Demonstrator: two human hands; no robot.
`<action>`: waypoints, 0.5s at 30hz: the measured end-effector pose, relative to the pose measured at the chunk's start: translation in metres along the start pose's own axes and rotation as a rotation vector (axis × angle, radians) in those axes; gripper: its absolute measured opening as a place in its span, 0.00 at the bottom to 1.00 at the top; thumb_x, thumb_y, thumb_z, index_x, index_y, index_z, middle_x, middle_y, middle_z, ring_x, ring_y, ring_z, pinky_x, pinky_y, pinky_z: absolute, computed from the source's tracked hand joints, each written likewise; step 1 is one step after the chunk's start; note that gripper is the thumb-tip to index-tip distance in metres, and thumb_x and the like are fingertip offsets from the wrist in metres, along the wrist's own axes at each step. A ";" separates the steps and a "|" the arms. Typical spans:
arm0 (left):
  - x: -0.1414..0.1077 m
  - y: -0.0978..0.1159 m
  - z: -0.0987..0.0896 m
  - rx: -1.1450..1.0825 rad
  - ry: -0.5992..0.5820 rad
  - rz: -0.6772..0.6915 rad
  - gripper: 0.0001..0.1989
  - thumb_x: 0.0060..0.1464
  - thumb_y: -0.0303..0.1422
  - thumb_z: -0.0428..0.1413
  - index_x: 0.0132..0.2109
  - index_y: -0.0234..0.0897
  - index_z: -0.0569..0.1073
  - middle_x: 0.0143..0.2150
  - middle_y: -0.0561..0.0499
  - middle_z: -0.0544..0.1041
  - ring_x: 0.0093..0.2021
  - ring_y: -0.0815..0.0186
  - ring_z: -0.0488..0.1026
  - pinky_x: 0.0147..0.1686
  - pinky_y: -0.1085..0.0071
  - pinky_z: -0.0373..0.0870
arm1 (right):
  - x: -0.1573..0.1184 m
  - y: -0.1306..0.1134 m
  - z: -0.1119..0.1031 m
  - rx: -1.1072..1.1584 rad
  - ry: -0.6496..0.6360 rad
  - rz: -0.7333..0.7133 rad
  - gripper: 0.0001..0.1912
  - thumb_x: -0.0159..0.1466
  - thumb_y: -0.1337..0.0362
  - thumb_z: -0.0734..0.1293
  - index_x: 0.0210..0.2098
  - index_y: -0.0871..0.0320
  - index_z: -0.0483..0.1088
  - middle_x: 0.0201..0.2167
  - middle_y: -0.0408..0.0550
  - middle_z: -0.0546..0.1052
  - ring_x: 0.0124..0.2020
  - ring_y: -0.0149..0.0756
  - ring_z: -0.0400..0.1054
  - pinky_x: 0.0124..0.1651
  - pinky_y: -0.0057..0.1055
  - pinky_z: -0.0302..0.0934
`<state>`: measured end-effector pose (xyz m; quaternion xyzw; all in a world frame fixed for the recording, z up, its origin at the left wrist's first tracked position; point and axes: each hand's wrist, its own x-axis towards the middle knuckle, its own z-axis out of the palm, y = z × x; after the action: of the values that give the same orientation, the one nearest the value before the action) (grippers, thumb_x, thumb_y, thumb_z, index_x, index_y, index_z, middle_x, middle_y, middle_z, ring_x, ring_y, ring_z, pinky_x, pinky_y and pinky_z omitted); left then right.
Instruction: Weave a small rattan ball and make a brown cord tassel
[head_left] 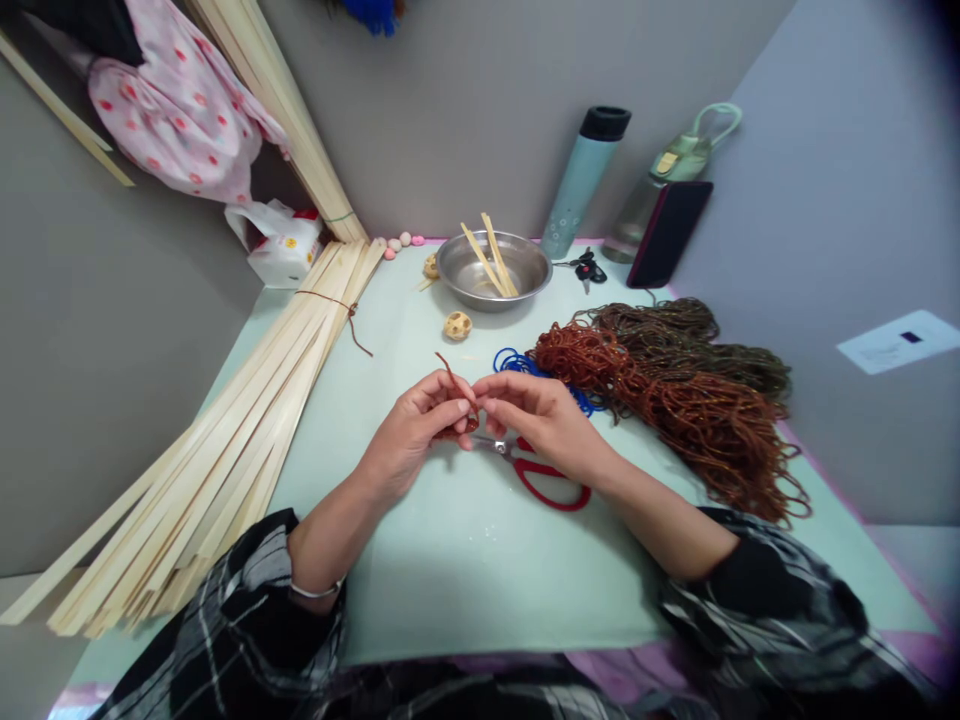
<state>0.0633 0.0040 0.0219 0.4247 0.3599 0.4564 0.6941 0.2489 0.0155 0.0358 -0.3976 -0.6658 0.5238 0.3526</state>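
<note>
Reddish-brown cord (448, 370) sticks up from the fingers of my left hand (412, 425), which is closed around a small bundle of it. My right hand (551, 425) meets the left with thumb and forefinger pinched together at the cord; the exact spot it grips is partly hidden by the fingertips. Beneath my right hand lies a pair of scissors (553, 502) with red handles, its blades pointing left and partly covered by my fingers. A blue cord (514, 360) lies just beyond my right hand.
Flat wooden strips (255, 400), tied in a bundle, fill the left side. Ahead stand a metal bowl (457, 285) with strips in it and a woven ball (457, 326). Rust-coloured cord (697, 430) is heaped right. A flask (585, 180), phone (670, 235) and black scissors (589, 268) sit behind.
</note>
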 end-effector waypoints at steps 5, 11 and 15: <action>0.000 -0.004 -0.001 0.076 0.001 0.060 0.04 0.54 0.30 0.61 0.37 0.37 0.74 0.29 0.55 0.70 0.30 0.71 0.69 0.30 0.74 0.74 | 0.003 0.002 0.000 0.314 -0.040 0.143 0.14 0.60 0.57 0.75 0.38 0.59 0.74 0.30 0.43 0.77 0.29 0.29 0.71 0.34 0.27 0.67; 0.000 -0.006 -0.004 0.102 -0.003 0.061 0.03 0.55 0.30 0.61 0.38 0.37 0.74 0.29 0.55 0.72 0.29 0.71 0.71 0.31 0.74 0.73 | 0.003 0.000 -0.002 0.260 -0.091 0.186 0.15 0.59 0.53 0.75 0.33 0.60 0.76 0.25 0.42 0.76 0.25 0.27 0.66 0.32 0.26 0.63; 0.001 -0.007 -0.004 0.113 -0.006 0.074 0.04 0.54 0.30 0.61 0.37 0.37 0.74 0.29 0.55 0.73 0.30 0.70 0.72 0.30 0.74 0.74 | 0.003 0.000 -0.004 0.263 -0.130 0.222 0.18 0.60 0.50 0.74 0.32 0.60 0.77 0.22 0.41 0.74 0.24 0.26 0.64 0.30 0.25 0.61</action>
<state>0.0620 0.0046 0.0140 0.4775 0.3672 0.4594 0.6528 0.2509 0.0192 0.0370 -0.3845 -0.5649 0.6666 0.2978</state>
